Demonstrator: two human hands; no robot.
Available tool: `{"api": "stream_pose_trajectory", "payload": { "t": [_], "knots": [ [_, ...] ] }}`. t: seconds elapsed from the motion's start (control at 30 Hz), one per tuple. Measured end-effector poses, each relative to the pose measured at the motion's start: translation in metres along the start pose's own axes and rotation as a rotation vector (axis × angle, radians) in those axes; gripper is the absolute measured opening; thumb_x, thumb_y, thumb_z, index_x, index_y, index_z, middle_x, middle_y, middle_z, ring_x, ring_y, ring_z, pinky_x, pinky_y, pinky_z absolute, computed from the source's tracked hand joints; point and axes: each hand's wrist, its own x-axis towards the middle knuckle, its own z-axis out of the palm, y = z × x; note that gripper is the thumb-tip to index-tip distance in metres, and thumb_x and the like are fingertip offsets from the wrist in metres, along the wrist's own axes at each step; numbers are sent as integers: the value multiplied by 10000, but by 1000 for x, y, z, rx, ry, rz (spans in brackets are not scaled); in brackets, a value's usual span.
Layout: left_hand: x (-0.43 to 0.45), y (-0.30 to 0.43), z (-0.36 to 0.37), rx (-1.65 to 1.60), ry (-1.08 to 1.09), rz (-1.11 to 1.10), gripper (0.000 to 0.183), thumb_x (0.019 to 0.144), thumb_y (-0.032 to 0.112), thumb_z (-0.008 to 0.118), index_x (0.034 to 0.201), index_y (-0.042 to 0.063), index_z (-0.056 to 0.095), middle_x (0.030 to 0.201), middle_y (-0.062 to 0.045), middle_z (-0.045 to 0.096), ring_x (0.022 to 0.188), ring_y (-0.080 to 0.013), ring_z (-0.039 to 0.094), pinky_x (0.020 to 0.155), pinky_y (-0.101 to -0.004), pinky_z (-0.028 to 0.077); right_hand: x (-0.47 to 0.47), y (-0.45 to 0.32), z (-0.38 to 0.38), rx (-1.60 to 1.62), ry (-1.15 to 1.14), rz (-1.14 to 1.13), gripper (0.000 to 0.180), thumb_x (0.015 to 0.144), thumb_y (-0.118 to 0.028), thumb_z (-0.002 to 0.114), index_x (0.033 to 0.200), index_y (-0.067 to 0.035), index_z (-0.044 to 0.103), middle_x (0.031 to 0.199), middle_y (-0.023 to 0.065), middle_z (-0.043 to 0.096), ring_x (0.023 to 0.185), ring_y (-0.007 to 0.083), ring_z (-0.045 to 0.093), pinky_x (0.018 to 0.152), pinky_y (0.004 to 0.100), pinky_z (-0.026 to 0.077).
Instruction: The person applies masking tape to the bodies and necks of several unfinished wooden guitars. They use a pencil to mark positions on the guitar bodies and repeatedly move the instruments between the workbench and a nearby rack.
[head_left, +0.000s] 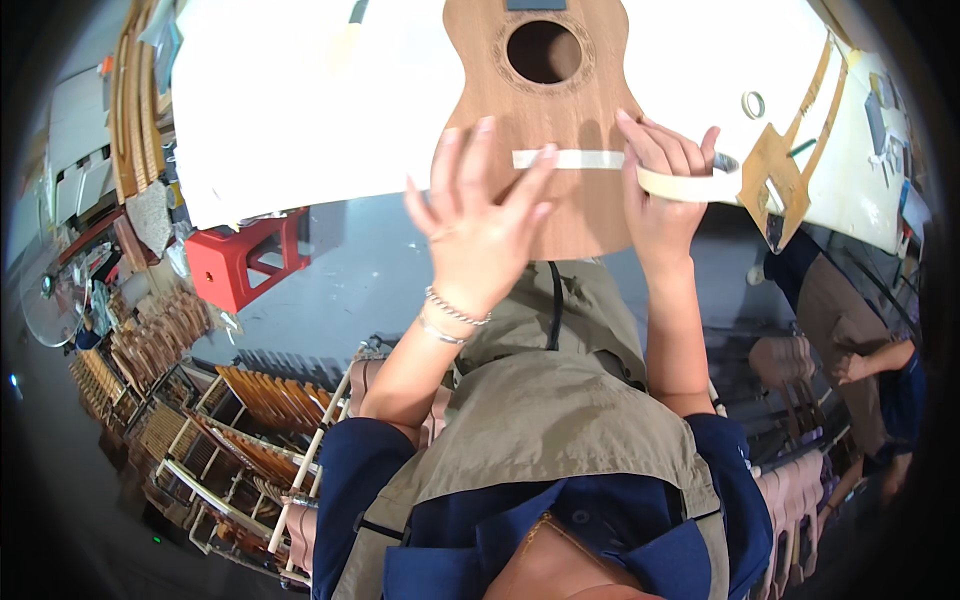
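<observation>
A wooden ukulele body (577, 217) lies soundboard up before me, its lower end reaching past the front edge of the white table. Its round soundhole (544, 52) is ringed by a patterned rosette. Across the lower soundboard runs a strip of pale masking tape (589, 160), leading toward the tape roll (679, 187). My right hand (664, 176) grips that roll, fingers partly through its ring, at the body's right side. With fingers spread, my left hand (480, 202) is over the left part of the soundboard. Its index fingertip is at the strip's left end.
To the right on the white table (300, 112) are another tape roll (753, 105) and a diamond-shaped wooden jig (776, 187). A red plastic stool (247, 259) stands at left. Racks of wooden parts (247, 435) are behind me. Another person (847, 330) stands at right.
</observation>
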Motion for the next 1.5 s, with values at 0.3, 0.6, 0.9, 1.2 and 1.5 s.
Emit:
{"api": "stream_pose_trajectory", "payload": {
  "t": [0.3, 0.6, 0.9, 1.2, 1.5],
  "knots": [
    [129, -185, 65, -85, 180, -379, 296, 844, 299, 616, 1010, 56, 652, 1076, -196, 523, 1031, -341, 495, 863, -404, 441, 2, -2, -2, 48, 5, 20, 379, 687, 5, 642, 1021, -174, 655, 912, -16, 626, 901, 183, 588, 1049, 508, 273],
    [162, -175, 53, -64, 17, -276, 418, 786, 346, 680, 1029, 13, 604, 844, -104, 677, 716, -222, 650, 699, -314, 522, -1, 6, 1, 34, 44, 34, 266, 696, -71, 661, 944, -168, 663, 871, -27, 623, 855, 179, 587, 1041, 508, 286],
    [144, -127, -5, -482, -70, -287, 238, 765, 167, 723, 933, 16, 648, 701, -41, 637, 604, -104, 584, 576, -233, 481, -4, 8, 2, 96, 4, 44, 342, 707, 22, 604, 992, -162, 650, 932, -19, 614, 904, 189, 572, 1060, 505, 248],
    [61, 13, -20, -1158, -780, -419, 193, 902, 191, 585, 855, 6, 553, 713, -67, 648, 635, -120, 661, 522, -182, 504, 0, 5, -4, 150, 6, 58, 328, 696, 8, 609, 974, -160, 658, 913, -17, 615, 882, 190, 574, 1031, 510, 286],
    [76, 14, -10, -1013, -858, -435, 185, 895, 165, 587, 815, 3, 548, 695, -67, 648, 627, -116, 661, 510, -176, 494, 3, -3, -11, 145, -62, 75, 260, 709, -129, 638, 968, -147, 625, 956, 23, 574, 909, 176, 551, 1023, 489, 298]
  ]
}}
